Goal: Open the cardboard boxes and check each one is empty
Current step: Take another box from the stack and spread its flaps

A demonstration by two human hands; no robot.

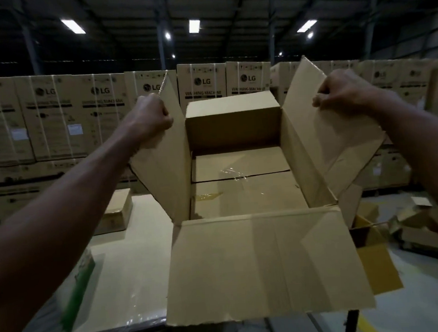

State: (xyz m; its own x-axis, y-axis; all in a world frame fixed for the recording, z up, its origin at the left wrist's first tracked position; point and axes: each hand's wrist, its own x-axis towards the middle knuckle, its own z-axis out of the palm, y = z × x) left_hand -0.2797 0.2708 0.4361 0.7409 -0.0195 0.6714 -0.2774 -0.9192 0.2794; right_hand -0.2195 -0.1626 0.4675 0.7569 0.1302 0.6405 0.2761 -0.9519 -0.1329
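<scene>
Box [238, 164] sits on the table [131, 264], all four flaps up or out. Left hand [153, 116] grips the left flap [168, 169], right hand [338, 93] grips the right flap [323, 136], both pulled wide. Inside only the taped bottom panels show (loose clear tape on the seam). Smaller closed box [116, 210] at left.

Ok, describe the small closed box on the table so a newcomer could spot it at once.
Start at the pale table in front of the stacked LG cartons. Left of the big open box both hands are spreading, under the left forearm, sits the small box. It alone is shut, with tape across its top.
</scene>
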